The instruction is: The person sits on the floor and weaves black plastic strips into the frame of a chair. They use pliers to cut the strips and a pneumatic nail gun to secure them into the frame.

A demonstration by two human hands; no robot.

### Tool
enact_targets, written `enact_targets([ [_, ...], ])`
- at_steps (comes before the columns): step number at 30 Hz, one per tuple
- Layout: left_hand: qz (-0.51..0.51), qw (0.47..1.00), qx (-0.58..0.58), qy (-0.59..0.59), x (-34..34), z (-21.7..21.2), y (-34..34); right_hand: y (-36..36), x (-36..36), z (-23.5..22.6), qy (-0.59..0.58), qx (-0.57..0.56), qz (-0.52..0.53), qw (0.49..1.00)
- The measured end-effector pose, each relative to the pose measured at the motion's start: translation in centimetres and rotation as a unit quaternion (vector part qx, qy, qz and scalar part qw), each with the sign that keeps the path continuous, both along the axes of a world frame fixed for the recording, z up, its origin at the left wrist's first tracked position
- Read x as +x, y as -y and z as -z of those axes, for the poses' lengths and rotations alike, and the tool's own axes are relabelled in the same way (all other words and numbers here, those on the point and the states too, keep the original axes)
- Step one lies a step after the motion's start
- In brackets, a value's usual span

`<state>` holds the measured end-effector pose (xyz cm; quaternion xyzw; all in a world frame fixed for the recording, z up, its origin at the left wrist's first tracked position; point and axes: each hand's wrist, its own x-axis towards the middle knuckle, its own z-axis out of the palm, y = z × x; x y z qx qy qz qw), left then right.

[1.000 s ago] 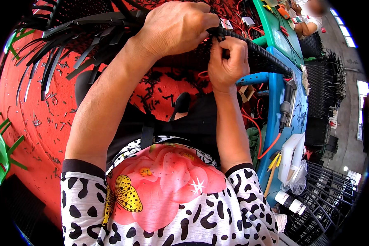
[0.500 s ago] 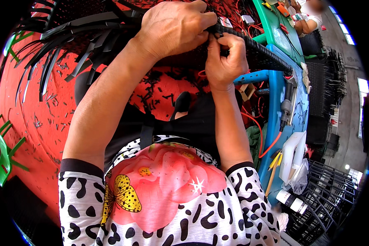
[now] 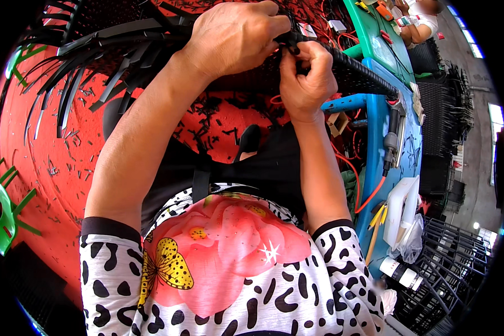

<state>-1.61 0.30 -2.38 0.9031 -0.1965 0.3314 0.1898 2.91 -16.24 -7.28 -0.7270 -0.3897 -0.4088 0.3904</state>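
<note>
Pinching black strip (image 3: 293,49) beside ribbed edge (image 3: 364,70)

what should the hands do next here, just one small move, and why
Perhaps a gentle, snug tug with the right hand: its fingers pinch what looks like a black strip at the black rim, and the left hand is closed close beside it, so it could steady the work.

Black strips (image 3: 117,32) look like smooth glossy plastic, the woven edge (image 3: 364,71) ridged, the shirt (image 3: 235,252) matt cloth.
</note>
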Motion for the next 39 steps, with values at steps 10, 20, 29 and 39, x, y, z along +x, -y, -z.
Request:
enact_targets([
  [10, -0.03, 0.999, 0.014, 0.004, 0.0, 0.1, 0.2, -0.9, 0.3, 1.5, -0.049, 0.106, -0.028, 0.993],
  [20, -0.046, 0.999, 0.014, 0.003, 0.5, 0.0, 0.4, -0.7, 0.3, 0.4, 0.009, 0.031, -0.018, 0.999],
  [29, -0.025, 1.0, 0.011, 0.005, 1.0, -0.9, -0.1, -1.4, 1.2, 0.8, -0.017, 0.042, -0.007, 0.999],
  [39, -0.041, 0.999, 0.0, 0.003, 0.9, -0.4, 0.0, -0.1, 0.3, -1.4, -0.023, -0.031, -0.043, 0.998],
])
